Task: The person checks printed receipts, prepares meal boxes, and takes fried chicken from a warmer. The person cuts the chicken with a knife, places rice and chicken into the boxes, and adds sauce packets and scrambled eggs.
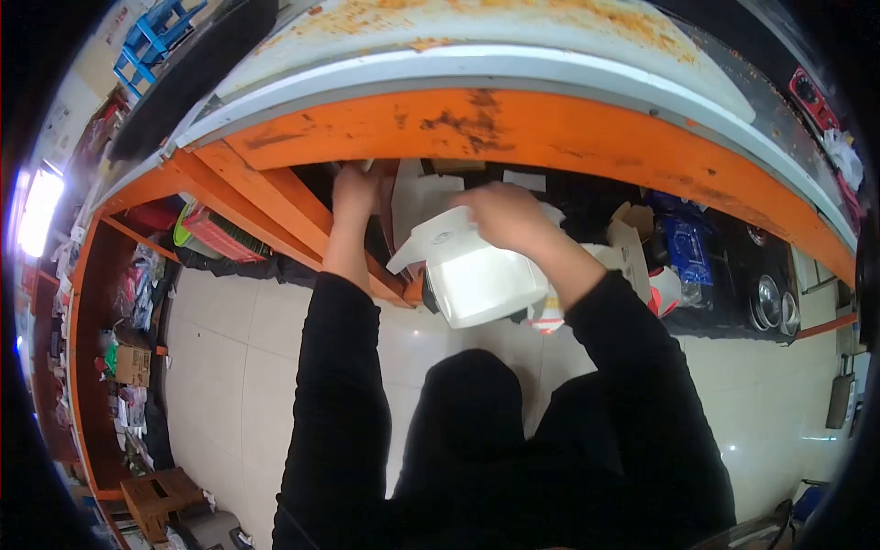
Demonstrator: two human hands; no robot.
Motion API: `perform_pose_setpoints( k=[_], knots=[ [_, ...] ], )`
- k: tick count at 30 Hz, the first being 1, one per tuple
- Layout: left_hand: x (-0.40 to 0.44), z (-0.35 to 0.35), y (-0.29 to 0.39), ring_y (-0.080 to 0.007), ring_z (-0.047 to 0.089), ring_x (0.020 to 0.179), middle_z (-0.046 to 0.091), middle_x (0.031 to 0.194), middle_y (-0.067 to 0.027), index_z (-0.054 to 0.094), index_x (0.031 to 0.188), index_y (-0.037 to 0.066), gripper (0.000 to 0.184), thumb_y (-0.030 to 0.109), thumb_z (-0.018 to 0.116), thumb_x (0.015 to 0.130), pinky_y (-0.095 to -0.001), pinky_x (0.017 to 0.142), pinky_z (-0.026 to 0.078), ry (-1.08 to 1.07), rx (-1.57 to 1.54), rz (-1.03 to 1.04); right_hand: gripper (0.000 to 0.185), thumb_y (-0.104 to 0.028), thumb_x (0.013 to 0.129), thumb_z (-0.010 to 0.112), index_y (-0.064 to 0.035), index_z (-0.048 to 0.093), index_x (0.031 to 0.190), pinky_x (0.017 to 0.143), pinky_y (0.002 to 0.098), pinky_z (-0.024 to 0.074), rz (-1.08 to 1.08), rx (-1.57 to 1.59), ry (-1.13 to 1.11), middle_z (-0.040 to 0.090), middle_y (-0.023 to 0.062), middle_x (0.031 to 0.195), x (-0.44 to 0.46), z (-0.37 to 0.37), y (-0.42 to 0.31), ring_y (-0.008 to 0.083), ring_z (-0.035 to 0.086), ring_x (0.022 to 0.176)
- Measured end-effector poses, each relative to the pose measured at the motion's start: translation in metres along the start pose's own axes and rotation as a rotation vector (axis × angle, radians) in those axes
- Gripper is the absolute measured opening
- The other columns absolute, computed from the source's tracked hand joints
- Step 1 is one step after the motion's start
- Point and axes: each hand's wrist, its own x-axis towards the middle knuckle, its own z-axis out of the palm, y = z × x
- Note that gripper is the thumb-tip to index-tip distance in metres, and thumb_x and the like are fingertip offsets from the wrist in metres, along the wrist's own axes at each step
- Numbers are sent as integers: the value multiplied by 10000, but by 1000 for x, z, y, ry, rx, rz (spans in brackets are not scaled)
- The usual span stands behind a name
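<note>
My right hand [506,218] is closed on the upper edge of a white cardboard box [481,284]. The box tilts toward me with its flap up, and its pale inside shows. My left hand [356,192] reaches in under the orange beam [550,133], left of the box. Its fingers look curled, with a small light-coloured piece at them that I cannot make out. Partly behind the right hand, white sheets or boxes [426,197] lie on the dark lower shelf.
A blue plastic item [687,249] and round metal lids [770,301] sit at the right of the lower shelf. Orange shelving [87,367] with packets runs along the left. A brown stool [160,500] stands on the tiled floor [220,367].
</note>
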Motion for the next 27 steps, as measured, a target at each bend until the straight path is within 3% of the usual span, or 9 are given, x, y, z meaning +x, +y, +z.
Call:
perform_pose_setpoints(
  k=[3,6,7,10,11,17,21,25,27],
  knots=[
    [36,38,-60,-416,575,975,598,975,-304,608,991,-43,345,260,465,906,-470,815,458,-96,-240,-14,450,-68,809,554,-188,571,1243,839,439,454,-16,-175,-24,616,153,1106,57,14,-13,329,584,1021],
    [19,37,-71,-436,594,885,614,898,-279,625,926,-22,289,218,467,903,-479,753,475,16,-185,-12,490,-68,838,526,-189,502,1312,885,420,433,-288,-141,436,568,148,1203,97,54,-6,308,555,1077],
    [8,28,-60,-442,596,856,616,883,-269,625,910,-18,272,202,465,903,-482,729,478,56,-122,14,410,-112,887,492,-176,519,1291,923,398,414,-114,380,308,542,127,1253,107,50,-18,295,518,1132],
    [-11,13,-33,-446,594,802,621,837,-243,615,868,-7,222,165,477,900,-483,672,482,207,-72,97,388,-332,942,468,-94,541,1239,975,397,368,-225,254,347,543,131,1262,126,79,-9,290,474,1191],
    [-18,5,-16,-444,594,803,620,838,-244,615,867,-8,223,167,480,900,-483,674,481,242,-29,98,365,-302,926,487,-94,553,1217,987,391,360,-156,347,159,535,126,1269,119,62,-14,286,479,1180],
    [-49,-24,34,-437,593,784,625,837,-230,590,962,15,180,153,484,917,-479,638,472,487,36,66,262,-212,908,492,-137,622,1124,959,395,395,37,413,359,581,121,1179,122,80,-22,268,511,1150],
    [-79,-57,92,-410,597,707,619,809,-200,579,911,20,125,112,495,912,-442,584,473,450,-82,235,276,-219,921,455,-159,612,1140,858,420,461,33,216,315,625,138,1070,111,77,-20,280,598,997],
    [-120,-36,60,-297,664,732,662,819,-112,580,838,70,76,111,547,893,-344,621,540,439,13,835,316,-251,906,456,-210,585,1193,745,396,513,-82,-109,2,670,109,959,9,68,-21,294,653,856],
    [-147,-36,56,-265,681,756,676,825,-79,578,812,84,79,112,561,884,-337,665,560,360,-137,930,329,-262,894,476,-163,580,1190,782,396,502,-280,82,464,666,116,923,-45,92,0,276,644,890]
  ],
)
